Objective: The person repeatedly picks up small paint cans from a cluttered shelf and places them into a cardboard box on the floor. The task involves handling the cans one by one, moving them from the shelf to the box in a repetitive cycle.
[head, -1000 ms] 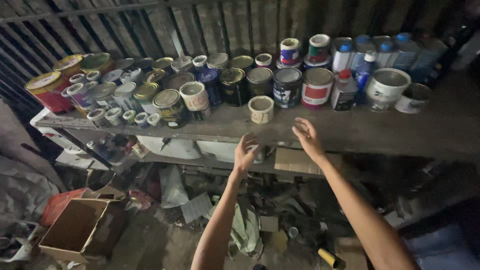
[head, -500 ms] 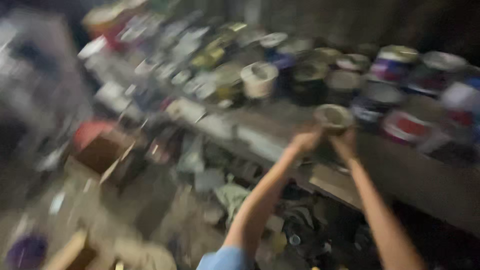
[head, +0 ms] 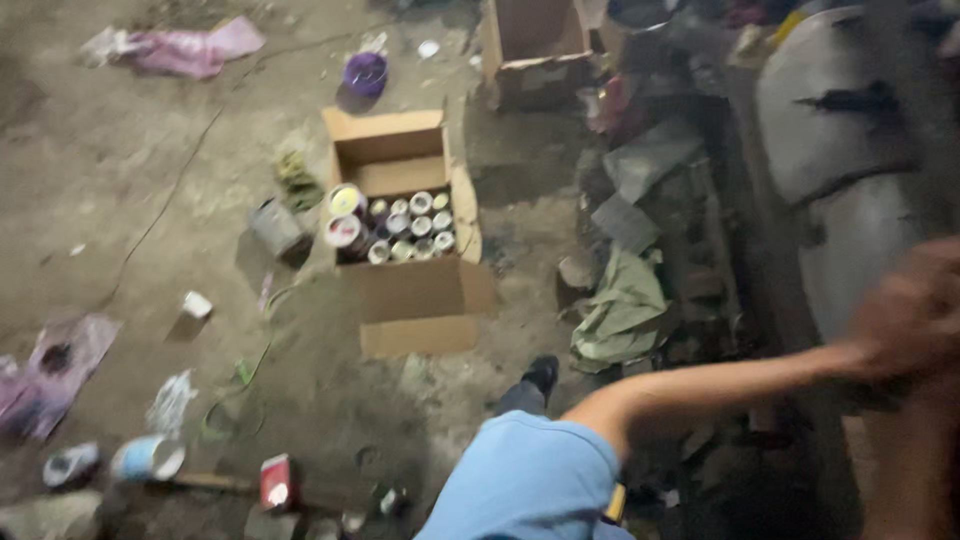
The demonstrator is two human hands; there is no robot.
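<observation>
Fingers of the left hand (head: 915,310) blur at the right edge, grip unreadable; right hand unseen. Small paint cans (head: 405,222) half-fill the open cardboard box (head: 425,290) on the floor, room remaining.

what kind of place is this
Probably a cluttered storage shed or workshop: a bare dirt floor, an open brown cardboard box packed with round tins, and crumpled green cloth among scattered scrap.

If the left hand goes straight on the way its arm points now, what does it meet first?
Nothing that shows: the blurred left hand points at the picture's right edge and is almost there. The grey bulk lies above that line. Depth unclear.
</observation>
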